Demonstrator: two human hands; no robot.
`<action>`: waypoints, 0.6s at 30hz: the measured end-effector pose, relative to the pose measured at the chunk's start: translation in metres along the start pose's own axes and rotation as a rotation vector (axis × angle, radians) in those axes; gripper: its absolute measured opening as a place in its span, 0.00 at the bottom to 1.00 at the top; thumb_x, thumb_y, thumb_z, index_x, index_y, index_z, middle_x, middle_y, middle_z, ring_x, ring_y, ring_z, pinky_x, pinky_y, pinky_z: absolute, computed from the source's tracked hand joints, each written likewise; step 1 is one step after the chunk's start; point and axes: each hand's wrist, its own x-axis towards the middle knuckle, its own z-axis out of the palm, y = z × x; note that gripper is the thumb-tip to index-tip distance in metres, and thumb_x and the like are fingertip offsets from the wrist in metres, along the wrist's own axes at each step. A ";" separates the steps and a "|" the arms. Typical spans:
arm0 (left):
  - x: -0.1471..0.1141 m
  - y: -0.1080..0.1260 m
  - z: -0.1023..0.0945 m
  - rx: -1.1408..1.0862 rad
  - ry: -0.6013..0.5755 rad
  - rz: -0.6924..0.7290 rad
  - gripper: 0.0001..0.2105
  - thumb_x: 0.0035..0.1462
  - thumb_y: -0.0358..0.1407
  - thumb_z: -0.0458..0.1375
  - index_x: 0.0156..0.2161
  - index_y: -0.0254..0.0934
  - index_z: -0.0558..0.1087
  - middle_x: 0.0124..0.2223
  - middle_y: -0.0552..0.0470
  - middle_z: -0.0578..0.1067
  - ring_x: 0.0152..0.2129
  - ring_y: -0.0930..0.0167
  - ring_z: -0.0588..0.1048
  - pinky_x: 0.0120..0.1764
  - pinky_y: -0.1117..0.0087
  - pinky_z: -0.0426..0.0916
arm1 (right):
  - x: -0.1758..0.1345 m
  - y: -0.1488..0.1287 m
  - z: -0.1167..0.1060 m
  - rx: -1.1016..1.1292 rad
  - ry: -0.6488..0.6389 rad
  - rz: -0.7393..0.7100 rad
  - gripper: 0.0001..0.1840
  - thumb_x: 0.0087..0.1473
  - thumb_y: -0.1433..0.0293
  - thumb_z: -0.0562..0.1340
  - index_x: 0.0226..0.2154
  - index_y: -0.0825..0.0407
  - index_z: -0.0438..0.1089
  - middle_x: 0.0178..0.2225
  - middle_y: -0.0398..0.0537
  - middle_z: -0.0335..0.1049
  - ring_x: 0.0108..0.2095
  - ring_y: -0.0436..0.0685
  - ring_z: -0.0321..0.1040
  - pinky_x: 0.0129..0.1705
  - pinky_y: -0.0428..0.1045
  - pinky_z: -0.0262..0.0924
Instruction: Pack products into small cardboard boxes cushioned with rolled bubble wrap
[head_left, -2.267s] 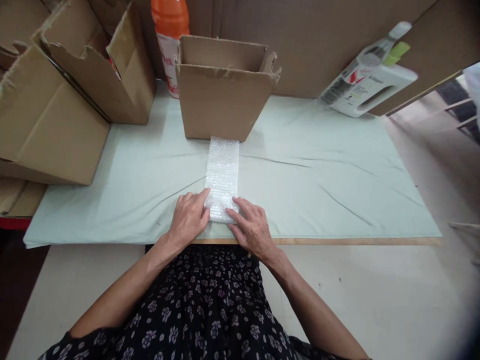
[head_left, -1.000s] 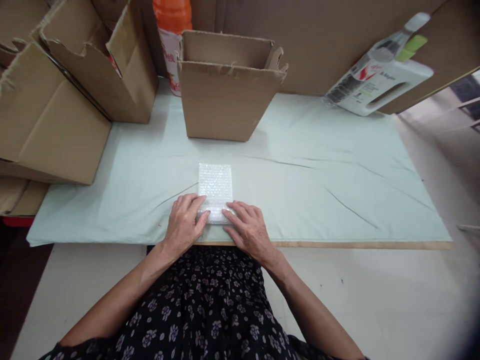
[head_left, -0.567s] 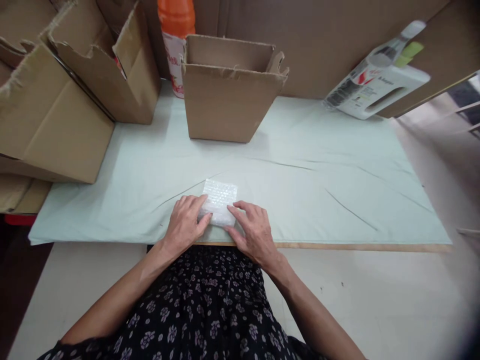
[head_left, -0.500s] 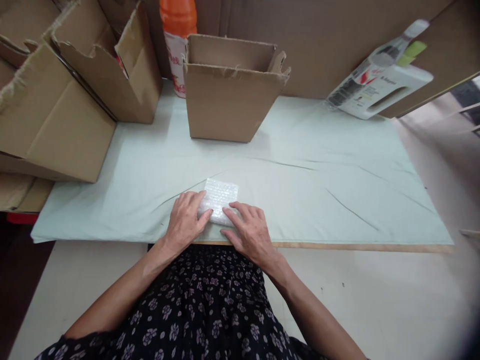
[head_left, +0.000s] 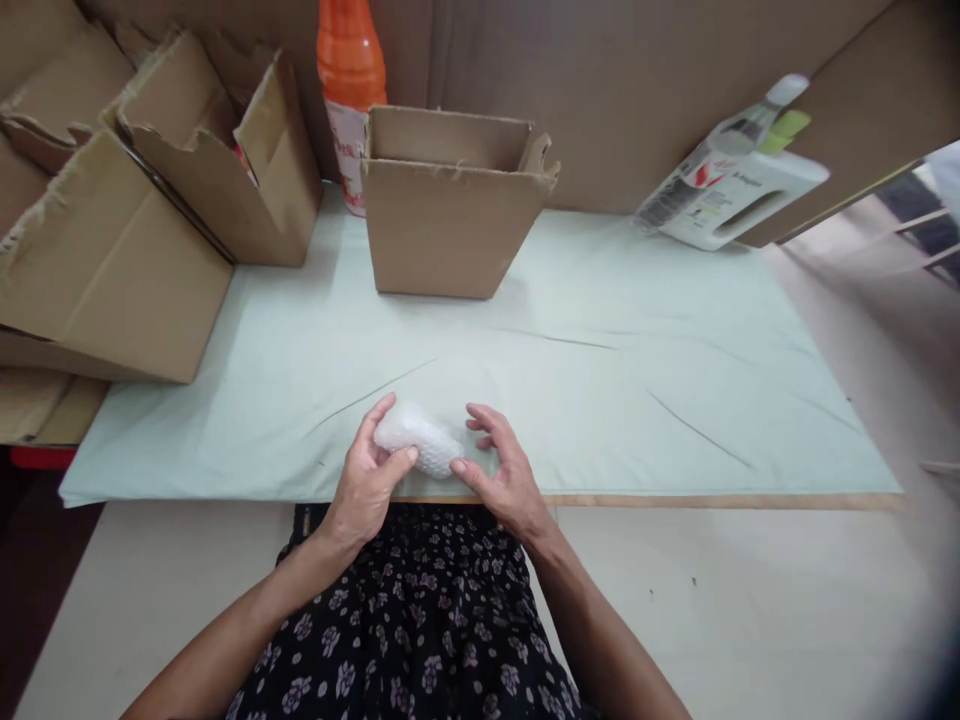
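Observation:
A rolled bundle of clear bubble wrap (head_left: 418, 438) is held just above the table's front edge, slanting down to the right. My left hand (head_left: 367, 483) grips its left end, thumb on the near side and fingers behind. At the other end is my right hand (head_left: 506, 475), its thumb tip against or right beside the wrap. The fingers of that hand are spread and curved, apart from the bundle. Whatever the wrap may enclose cannot be made out.
Pale green cloth (head_left: 675, 350) covers the table. An open cardboard box (head_left: 442, 230) stands behind my hands, with an orange-capped bottle (head_left: 351, 60) behind it. More cardboard boxes (head_left: 142, 260) crowd the left. At the back right are a clear bottle (head_left: 697, 165) and a white jug (head_left: 784, 185).
The bubble wrap, flat on the cloth with a loose flap before, is now a rounded roll lifted in my left hand. My right hand's fingers have come away from it and spread.

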 end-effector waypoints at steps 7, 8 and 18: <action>0.007 0.001 0.004 0.105 -0.108 0.067 0.36 0.53 0.40 0.67 0.65 0.41 0.59 0.49 0.48 0.74 0.39 0.71 0.76 0.44 0.70 0.72 | 0.009 0.008 -0.002 0.449 -0.133 0.246 0.23 0.53 0.52 0.68 0.41 0.52 0.70 0.33 0.46 0.73 0.32 0.54 0.69 0.34 0.48 0.66; 0.013 0.006 0.002 0.146 -0.120 0.123 0.35 0.54 0.41 0.66 0.65 0.40 0.60 0.49 0.48 0.74 0.41 0.70 0.76 0.45 0.69 0.72 | 0.015 0.006 -0.008 0.454 -0.121 0.256 0.21 0.53 0.52 0.67 0.38 0.52 0.70 0.30 0.44 0.71 0.29 0.52 0.67 0.31 0.47 0.64; 0.145 0.172 0.038 1.052 0.157 1.270 0.30 0.57 0.32 0.59 0.64 0.36 0.61 0.65 0.39 0.65 0.64 0.57 0.61 0.64 0.51 0.57 | 0.178 -0.097 -0.150 -0.124 0.192 -0.279 0.20 0.54 0.55 0.67 0.43 0.52 0.74 0.33 0.45 0.74 0.29 0.52 0.68 0.30 0.47 0.63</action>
